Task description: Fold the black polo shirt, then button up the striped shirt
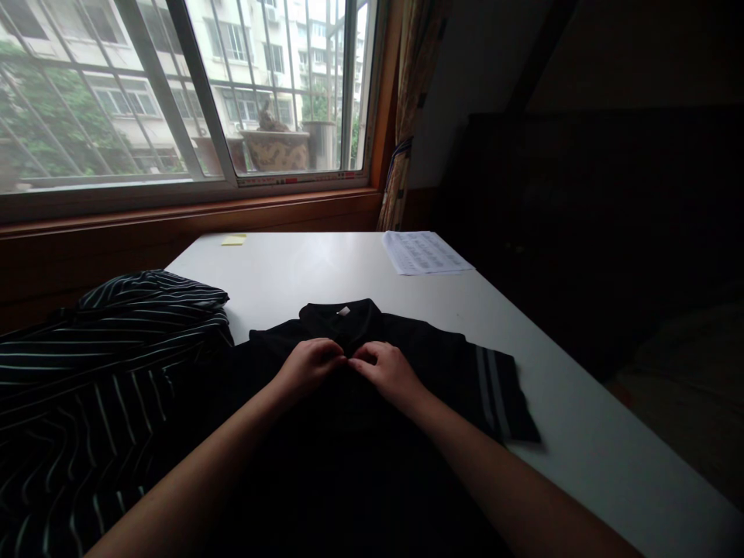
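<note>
A black collared shirt (430,341) lies spread face up on a white table, its collar pointing away from me. Two grey stripes cross the sleeve on the right, and a small white label shows inside the collar. Just below the collar, my left hand (314,360) pinches the shirt's front with fingers closed. My right hand (384,366) does the same from the other side, its fingertips almost meeting the left ones. Whatever small part of the front sits between the fingertips is too dark to make out.
A black garment with white stripes (116,364) is heaped on the left. Printed sheets of paper (427,253) lie at the table's (302,267) far right corner, and yellow sticky notes (233,240) at the far left. Beyond stand a barred window (273,93) and a tied curtain (401,163).
</note>
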{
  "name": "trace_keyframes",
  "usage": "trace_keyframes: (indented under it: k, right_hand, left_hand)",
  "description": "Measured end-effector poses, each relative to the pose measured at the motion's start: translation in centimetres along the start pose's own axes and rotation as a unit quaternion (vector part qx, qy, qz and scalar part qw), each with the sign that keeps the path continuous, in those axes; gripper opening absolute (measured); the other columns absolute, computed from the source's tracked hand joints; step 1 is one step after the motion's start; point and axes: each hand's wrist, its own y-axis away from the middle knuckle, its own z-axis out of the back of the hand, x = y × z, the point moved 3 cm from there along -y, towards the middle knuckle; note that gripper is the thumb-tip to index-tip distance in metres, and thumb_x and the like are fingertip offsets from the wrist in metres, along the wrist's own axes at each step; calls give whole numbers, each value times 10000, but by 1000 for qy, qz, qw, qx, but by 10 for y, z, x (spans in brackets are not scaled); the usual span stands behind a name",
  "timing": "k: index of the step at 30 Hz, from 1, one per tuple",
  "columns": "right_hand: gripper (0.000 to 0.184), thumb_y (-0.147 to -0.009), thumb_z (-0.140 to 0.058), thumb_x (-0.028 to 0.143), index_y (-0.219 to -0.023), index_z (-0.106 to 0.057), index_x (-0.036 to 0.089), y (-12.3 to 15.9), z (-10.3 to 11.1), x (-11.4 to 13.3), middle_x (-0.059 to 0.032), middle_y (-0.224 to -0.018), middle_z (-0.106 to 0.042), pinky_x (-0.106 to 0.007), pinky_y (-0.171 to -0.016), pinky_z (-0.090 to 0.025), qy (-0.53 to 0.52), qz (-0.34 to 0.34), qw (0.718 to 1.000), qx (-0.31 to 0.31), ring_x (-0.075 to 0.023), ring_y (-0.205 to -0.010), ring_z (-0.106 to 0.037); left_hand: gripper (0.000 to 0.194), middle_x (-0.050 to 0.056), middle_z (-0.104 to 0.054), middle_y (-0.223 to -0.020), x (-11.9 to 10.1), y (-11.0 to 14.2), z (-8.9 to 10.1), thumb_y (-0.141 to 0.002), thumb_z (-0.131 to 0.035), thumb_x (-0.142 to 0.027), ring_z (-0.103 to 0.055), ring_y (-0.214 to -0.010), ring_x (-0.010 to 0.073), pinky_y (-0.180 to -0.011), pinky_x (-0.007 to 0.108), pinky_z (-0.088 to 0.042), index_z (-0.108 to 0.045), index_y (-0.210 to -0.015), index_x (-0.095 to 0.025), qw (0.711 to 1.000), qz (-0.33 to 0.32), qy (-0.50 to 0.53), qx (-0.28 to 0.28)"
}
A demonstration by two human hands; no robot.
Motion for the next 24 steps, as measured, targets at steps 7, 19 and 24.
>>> trace_keyframes:
  k: [7,19,24]
  right_hand:
    - [85,-849,-719,248,-786,-729,191,0,0,2,-36,-840,-740,-302,-791,-452,6,-9,1000,6,-198,-848,-658]
    - [68,-836,-725,235,-785,-725,191,0,0,1,-32,-841,-737,-294,-789,-451,2,-4,1000,2,-197,-853,-653]
    - [70,-827,-732,248,-789,-734,189,0,0,0,-34,-834,-742,-292,-781,-451,-10,-9,1000,9,-202,-851,-658]
  left_hand:
    - [108,45,-713,-858,2,1,-2,-879,-636,-251,-656,-785,173,-717,256,-479,-708,-871,-170,1000,-17,3,-3]
    - [96,50,-695,-866,1,2,-3,-881,-613,-208,-643,-786,170,-706,255,-482,-699,-881,-166,999,-36,-4,-5]
    - [96,50,-685,-864,2,3,-3,-885,-609,-198,-636,-775,167,-686,249,-477,-699,-888,-165,999,-49,-3,-7]
